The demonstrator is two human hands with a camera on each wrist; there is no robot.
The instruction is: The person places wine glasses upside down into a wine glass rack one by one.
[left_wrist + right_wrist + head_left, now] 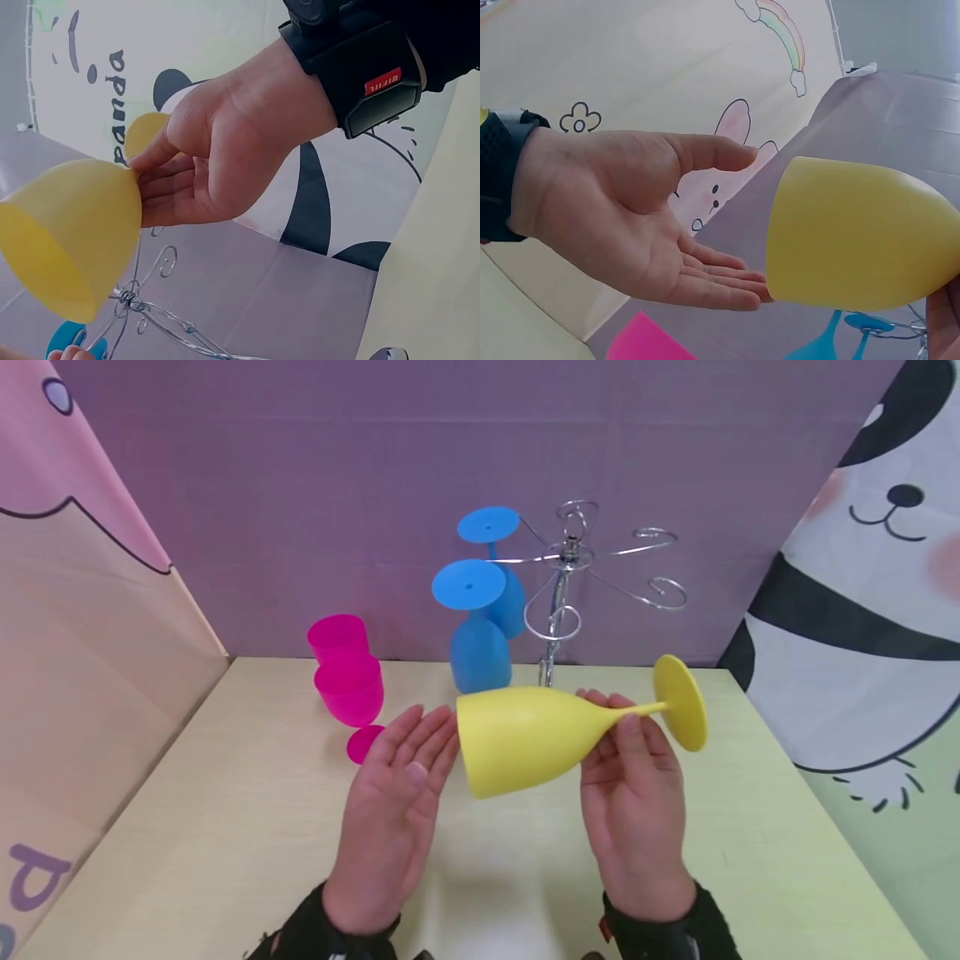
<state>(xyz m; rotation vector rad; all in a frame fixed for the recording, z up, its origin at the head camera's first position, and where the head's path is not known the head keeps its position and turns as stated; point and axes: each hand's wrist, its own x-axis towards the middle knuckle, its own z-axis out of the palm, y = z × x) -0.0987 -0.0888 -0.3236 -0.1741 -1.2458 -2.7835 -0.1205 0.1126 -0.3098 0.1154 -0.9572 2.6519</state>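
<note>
Fingers point(662, 747) of your right hand point(633, 810) pinch the yellow goblet point(532, 739) by its stem point(649, 708), right of frame centre; your left hand point(397, 814) (fingers outstretched) lies beside the rim point(467, 743).

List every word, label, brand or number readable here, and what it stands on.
"panda": panda panel, left wrist view.
Red label on wrist strap: too small and blurred to read.
Purple letters on left panel, head view: tilted and partly cut off, unclear.
Dark mark, right edge of head view: cut off, unreadable.
</note>
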